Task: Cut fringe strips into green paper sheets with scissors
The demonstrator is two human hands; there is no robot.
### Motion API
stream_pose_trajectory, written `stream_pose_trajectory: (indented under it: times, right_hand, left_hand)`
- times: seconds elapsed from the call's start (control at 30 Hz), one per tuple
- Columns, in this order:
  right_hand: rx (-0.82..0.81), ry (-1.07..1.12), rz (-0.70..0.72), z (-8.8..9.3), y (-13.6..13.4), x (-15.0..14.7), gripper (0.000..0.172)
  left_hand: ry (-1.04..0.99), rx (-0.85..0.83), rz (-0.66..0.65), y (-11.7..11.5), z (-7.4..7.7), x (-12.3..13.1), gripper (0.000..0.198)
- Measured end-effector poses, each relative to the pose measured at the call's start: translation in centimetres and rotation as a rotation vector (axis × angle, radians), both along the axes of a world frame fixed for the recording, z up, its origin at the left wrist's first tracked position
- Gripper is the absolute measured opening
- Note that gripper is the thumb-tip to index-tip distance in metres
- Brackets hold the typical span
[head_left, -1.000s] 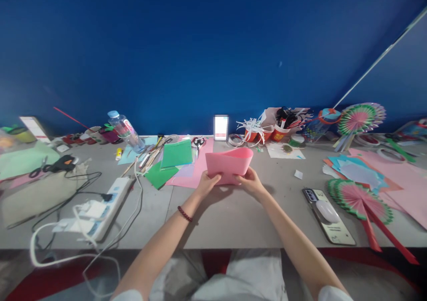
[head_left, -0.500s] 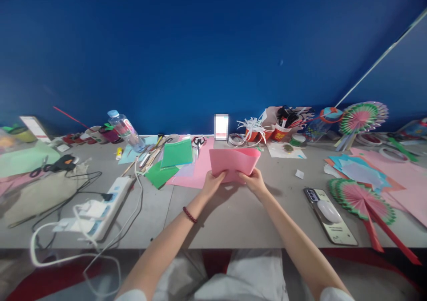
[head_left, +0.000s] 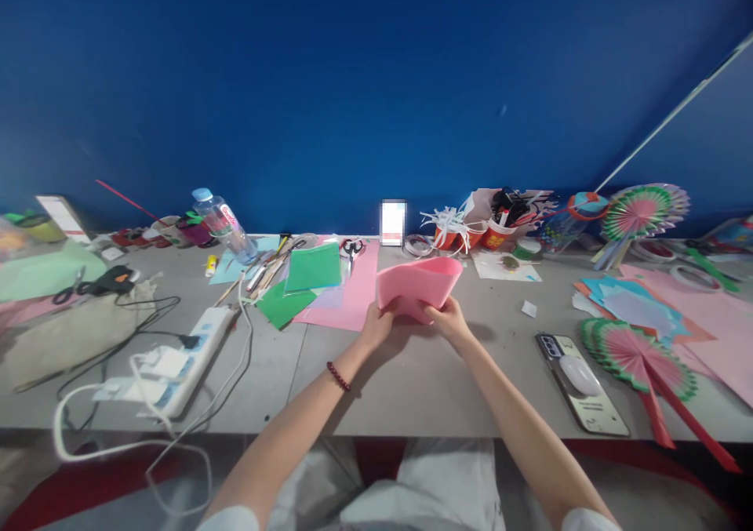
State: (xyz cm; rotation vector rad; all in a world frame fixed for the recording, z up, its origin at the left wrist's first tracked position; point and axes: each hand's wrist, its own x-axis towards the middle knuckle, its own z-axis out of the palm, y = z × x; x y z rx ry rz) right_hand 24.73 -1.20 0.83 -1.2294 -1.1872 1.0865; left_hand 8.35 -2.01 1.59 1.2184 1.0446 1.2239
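A sheet of pink paper (head_left: 416,281), bent over on itself so that a loop shows at its right end, is held up just above the grey table. My left hand (head_left: 380,323) grips its lower left part, thumb on the near side. At the lower right, my right hand (head_left: 447,318) pinches the same sheet. Most fingertips of both hands are hidden behind or inside the paper. Behind it to the left lie a larger pink sheet (head_left: 361,284) and a green packet of paper (head_left: 314,268).
Scissors (head_left: 353,249), a tilted water bottle (head_left: 227,229) and a bright phone (head_left: 392,223) line the back. At left lies a power strip (head_left: 200,358) with white cables. On the right are a phone (head_left: 582,386) with a white mouse on it, a folded paper fan (head_left: 641,354) and red cups (head_left: 497,233).
The pink paper has tilted and bowed, its top edge now curving and its loop opening wider. Both hands keep hold of it, the left having shifted slightly right.
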Motion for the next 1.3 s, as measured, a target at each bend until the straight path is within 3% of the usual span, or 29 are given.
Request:
stream_pose_trajectory:
  times: [0.4,0.83,1.13,1.3]
  right_hand:
    - [-0.056,-0.020,0.004,0.5,-0.2,-0.5,0.027]
    - [-0.099,0.001,0.019,0.5,-0.2,-0.6,0.033]
    - [-0.081,-0.017,0.017,0.5,-0.3,-0.5,0.036]
    - [-0.066,0.028,0.021,0.5,-0.3,-0.5,0.038]
  left_hand:
    - [-0.086,-0.075,0.013,-0.2,0.2,0.2,0.051]
    - [-0.069,-0.092,0.039,-0.1,0.0,0.4,0.050]
    - [0.009,-0.051,0.066,0.5,-1.4,0.3,0.040]
    - [0.001,-0.003,0.084,0.1,-0.5,0.5,0.034]
